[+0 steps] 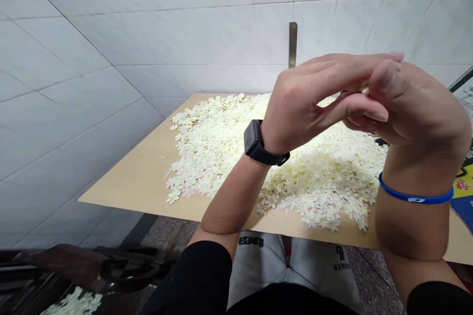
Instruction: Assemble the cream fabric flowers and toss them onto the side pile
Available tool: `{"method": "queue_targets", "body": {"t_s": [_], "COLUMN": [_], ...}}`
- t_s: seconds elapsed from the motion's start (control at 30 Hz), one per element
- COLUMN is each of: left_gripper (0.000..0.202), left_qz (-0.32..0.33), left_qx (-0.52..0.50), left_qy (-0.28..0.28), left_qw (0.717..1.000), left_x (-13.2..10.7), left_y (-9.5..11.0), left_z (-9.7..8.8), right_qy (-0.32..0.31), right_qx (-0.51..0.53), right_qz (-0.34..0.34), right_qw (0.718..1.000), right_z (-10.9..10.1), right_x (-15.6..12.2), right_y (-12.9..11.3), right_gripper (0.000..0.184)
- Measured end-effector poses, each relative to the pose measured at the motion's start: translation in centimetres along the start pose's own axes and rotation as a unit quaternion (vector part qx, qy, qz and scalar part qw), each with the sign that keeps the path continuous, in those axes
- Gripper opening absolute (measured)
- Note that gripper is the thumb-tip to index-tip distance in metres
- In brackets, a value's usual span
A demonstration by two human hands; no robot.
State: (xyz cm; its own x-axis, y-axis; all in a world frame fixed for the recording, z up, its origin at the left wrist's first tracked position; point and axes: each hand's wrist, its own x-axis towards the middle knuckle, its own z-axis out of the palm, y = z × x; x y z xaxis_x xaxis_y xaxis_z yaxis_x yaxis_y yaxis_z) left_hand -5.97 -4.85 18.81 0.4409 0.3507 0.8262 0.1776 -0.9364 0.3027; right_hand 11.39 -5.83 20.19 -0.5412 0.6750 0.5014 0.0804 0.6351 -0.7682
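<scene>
Left hand (299, 103) and right hand (414, 108) raised, fingers curled together, pinching small pale piece (364, 90), probably flower cutout. Big heap of cream flower cutouts (221, 157) covers wooden board (121, 197); small pile (74, 302) lower left.

Counted: 1 L hand (295, 103), 1 R hand (417, 113), 1 blk watch (253, 140), 1 blue wristband (416, 194), 1 metal bracket (292, 44), 1 wood board (125, 192); white flowers (221, 157) too many to be counted.

Partial lettering, read as "AMER" (342, 265), printed on light shorts (314, 268); dark marks near the waistband illegible; logo on blue wristband (416, 198) unreadable.
</scene>
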Motion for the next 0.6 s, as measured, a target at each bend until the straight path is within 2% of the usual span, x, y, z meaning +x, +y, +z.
{"method": "queue_targets", "body": {"t_s": [0.07,0.17,0.23,0.37,0.43,0.6], "left_gripper": [0.032,0.053,0.057,0.052,0.049,0.05], "left_qz": [0.004,-0.068,-0.094,-0.068,-0.054,0.012], "left_qx": [0.002,0.007,0.013,0.035,0.047,0.024], "left_qy": [-0.046,-0.098,-0.108,-0.114,-0.105,-0.078], "left_qw": [0.999,0.993,0.99,0.991,0.992,0.997], "left_x": [0.3,0.5,0.5,0.3,0.3,0.3], "left_y": [0.0,-0.1,-0.3,-1.0,-1.5,-1.8], "left_z": [-0.4,-0.9,-1.1,-1.5,-1.6,-2.1], "right_qy": [0.037,0.099,0.126,0.208,0.226,0.189], "right_qx": [-0.003,-0.068,-0.129,-0.268,-0.294,-0.201], "right_qz": [-0.005,-0.014,-0.023,-0.006,-0.005,0.006], "right_qw": [0.999,0.993,0.983,0.941,0.929,0.961], "right_z": [0.0,0.3,0.7,1.8,2.1,2.1], "right_x": [0.1,0.0,-0.2,-0.8,-0.8,-0.7], "right_y": [0.2,0.0,-0.2,-0.6,-0.6,-0.6], "right_gripper": [0.06,0.063,0.06,0.057,0.057,0.053]}}
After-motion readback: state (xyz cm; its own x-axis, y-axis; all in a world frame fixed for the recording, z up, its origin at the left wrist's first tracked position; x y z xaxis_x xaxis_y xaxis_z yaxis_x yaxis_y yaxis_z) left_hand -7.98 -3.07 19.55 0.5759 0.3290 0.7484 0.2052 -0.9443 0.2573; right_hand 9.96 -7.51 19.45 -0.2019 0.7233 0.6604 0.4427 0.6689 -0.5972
